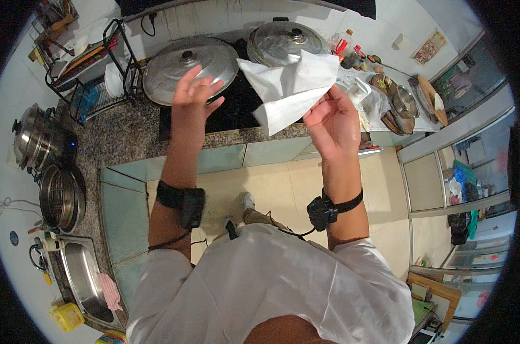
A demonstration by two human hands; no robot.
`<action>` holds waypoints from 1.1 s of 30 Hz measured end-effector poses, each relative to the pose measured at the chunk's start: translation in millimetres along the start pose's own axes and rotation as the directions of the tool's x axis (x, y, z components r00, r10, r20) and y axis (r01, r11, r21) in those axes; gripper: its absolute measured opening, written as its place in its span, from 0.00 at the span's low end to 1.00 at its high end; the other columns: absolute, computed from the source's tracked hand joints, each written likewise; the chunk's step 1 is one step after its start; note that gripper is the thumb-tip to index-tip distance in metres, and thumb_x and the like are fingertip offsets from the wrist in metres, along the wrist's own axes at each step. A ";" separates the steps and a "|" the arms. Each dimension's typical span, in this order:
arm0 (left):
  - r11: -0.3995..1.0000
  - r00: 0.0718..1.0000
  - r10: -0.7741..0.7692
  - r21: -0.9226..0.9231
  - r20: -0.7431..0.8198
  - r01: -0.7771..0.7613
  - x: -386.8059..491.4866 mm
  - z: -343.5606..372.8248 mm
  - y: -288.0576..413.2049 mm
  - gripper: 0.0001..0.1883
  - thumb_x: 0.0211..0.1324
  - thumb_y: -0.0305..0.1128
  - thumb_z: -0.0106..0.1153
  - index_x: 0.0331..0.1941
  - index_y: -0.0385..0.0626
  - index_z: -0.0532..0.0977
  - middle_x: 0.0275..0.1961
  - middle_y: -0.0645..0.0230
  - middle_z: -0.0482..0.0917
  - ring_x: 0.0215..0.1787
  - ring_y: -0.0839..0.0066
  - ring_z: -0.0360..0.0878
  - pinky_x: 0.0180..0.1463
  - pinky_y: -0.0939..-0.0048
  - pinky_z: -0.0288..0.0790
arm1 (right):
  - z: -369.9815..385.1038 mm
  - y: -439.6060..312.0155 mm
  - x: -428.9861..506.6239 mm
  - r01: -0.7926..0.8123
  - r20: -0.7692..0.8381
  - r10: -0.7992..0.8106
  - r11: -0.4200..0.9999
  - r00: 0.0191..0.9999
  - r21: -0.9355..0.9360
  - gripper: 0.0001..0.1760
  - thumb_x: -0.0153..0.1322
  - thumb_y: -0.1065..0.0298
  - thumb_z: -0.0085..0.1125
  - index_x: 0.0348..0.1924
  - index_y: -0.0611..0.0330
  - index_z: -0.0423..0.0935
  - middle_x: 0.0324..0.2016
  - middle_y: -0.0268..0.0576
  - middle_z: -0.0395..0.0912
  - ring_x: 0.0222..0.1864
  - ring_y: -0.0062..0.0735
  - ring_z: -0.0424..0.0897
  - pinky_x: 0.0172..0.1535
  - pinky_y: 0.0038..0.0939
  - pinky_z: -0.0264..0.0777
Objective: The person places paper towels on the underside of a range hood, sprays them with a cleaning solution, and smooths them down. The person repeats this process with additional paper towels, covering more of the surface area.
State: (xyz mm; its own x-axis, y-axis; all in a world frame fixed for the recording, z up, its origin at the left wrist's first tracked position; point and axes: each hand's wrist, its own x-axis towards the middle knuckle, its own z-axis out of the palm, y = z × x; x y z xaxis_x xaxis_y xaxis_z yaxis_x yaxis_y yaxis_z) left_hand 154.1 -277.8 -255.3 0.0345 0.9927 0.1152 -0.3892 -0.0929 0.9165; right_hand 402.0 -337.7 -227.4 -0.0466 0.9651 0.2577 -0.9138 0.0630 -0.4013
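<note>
A white paper towel (296, 88), partly unfolded with creases, hangs from my right hand (335, 118). The fingers and thumb pinch its lower right corner above the counter's front edge. My left hand (195, 92) is raised with its fingers apart and nothing in it. Behind that hand a large domed metal lid (165, 60) with a black knob covers a wok on the black cooktop (232, 107). Another lidded pan (281, 41) stands further right, partly hidden by the towel.
Left are a black dish rack (126, 56), a steamer pot (34, 133), stacked pans (55, 198) and a steel sink (85, 271) with a pink cloth (109, 290) over its edge. On the right counter are bottles (350, 56), a plastic bag (376, 103) and a metal bowl (404, 103).
</note>
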 end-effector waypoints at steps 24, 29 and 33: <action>0.916 0.781 0.118 0.236 0.614 -0.325 -51.7 67.9 54.9 0.06 0.71 0.33 0.51 0.45 0.43 0.71 0.34 0.77 0.75 0.34 0.89 0.69 0.37 0.84 0.64 | 37.5 -21.9 -6.0 0.412 0.461 -0.456 -0.208 0.762 -0.887 0.35 0.70 0.56 0.69 0.64 0.64 0.68 0.60 0.48 0.72 0.60 0.35 0.73 0.66 0.34 0.63; 0.913 0.787 0.148 0.223 0.599 -0.341 -50.4 75.0 64.8 0.05 0.71 0.32 0.52 0.45 0.45 0.71 0.33 0.78 0.76 0.33 0.90 0.69 0.35 0.83 0.64 | 44.8 -31.7 -14.8 0.278 0.356 0.187 0.343 0.916 -0.897 0.27 0.69 0.63 0.70 0.58 0.64 0.75 0.53 0.44 0.78 0.56 0.28 0.76 0.61 0.32 0.68; 0.914 0.850 0.046 0.322 0.524 -0.248 -50.2 67.5 82.1 0.12 0.68 0.31 0.56 0.52 0.43 0.71 0.36 0.76 0.78 0.35 0.88 0.74 0.38 0.82 0.68 | 40.8 -51.3 -8.5 0.198 0.331 0.219 0.470 0.918 -0.860 0.09 0.72 0.71 0.66 0.43 0.64 0.79 0.37 0.31 0.81 0.40 0.17 0.78 0.45 0.23 0.73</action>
State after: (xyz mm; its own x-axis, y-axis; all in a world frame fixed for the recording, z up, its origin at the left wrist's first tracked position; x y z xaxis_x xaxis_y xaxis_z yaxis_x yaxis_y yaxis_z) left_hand 182.6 -340.5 -160.0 0.4938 0.7999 0.3412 -0.0680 -0.3556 0.9321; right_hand 432.7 -359.5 -173.1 -0.3766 0.8154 0.4397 -0.0917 0.4395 -0.8936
